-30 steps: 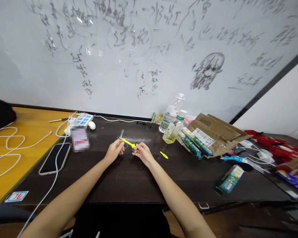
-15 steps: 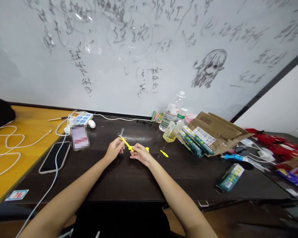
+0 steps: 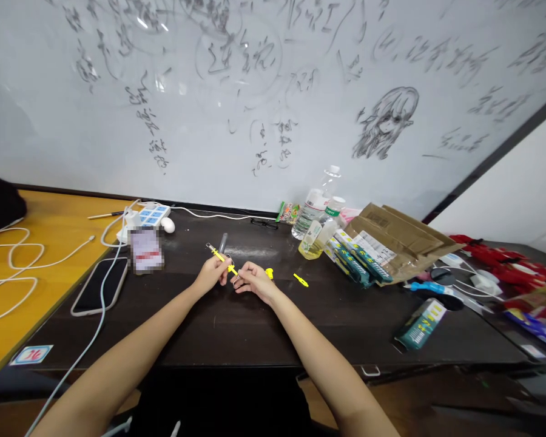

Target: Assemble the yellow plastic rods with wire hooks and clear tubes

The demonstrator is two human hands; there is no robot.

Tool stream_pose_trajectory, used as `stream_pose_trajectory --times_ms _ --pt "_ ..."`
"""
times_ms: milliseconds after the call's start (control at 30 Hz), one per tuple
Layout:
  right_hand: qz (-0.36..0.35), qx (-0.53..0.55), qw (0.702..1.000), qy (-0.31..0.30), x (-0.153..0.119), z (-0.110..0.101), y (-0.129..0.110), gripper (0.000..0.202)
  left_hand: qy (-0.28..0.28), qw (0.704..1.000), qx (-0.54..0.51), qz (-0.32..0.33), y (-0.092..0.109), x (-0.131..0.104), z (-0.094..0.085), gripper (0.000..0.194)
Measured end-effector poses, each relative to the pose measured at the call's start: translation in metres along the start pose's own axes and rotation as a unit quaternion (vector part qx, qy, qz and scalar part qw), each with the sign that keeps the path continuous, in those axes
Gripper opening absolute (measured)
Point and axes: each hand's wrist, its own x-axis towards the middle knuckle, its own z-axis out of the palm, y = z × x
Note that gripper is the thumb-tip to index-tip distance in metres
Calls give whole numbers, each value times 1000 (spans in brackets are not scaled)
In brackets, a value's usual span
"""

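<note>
My left hand [image 3: 210, 274] pinches a thin yellow plastic stick [image 3: 218, 254] with wire loops on it. One loop sticks out at its upper left end. Closed at the stick's lower right end, my right hand [image 3: 256, 283] has its fingertips on a thin wire loop [image 3: 237, 278] there. Just beyond my hands lies a clear, narrow strip or tube [image 3: 222, 243]. Behind my right hand sits a small yellow part [image 3: 269, 273], partly hidden. Farther right a flat yellow piece [image 3: 301, 280] rests on the dark table [image 3: 236, 334].
Two bottles [image 3: 312, 209] and a snack packet [image 3: 289, 212] stand by the whiteboard [image 3: 173, 109]. At right are a brown paper bag [image 3: 400, 237] and green boxes [image 3: 421, 325]. To the left lie a phone [image 3: 101, 286], a power strip [image 3: 152, 215] and white cables [image 3: 97, 328].
The yellow stick has shifted up and left through my left hand, so more of its looped end shows. My right fingers now hold wire at its lower end.
</note>
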Motion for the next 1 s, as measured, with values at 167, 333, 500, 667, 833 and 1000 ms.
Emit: stream_pose_trajectory --times_ms 167,333,500,667,833,1000 --pt "-16 -1 1000 -5 -1 1 2 38 -64 998 -10 -22 5 -4 4 41" --pt "-42 -3 999 -2 0 3 3 37 -78 996 -8 -31 1 -5 7 41" --pt "-78 -27 992 92 6 3 5 40 32 977 205 47 7 -10 -2 37" --pt "-54 -40 996 64 5 3 6 40 36 859 430 274 26 -19 -2 23" --pt "-35 -4 999 35 1 6 5 38 -86 829 492 251 25 -17 1 29" --pt "-55 -12 997 58 2 3 0 36 -95 799 543 241 28 -18 -4 28"
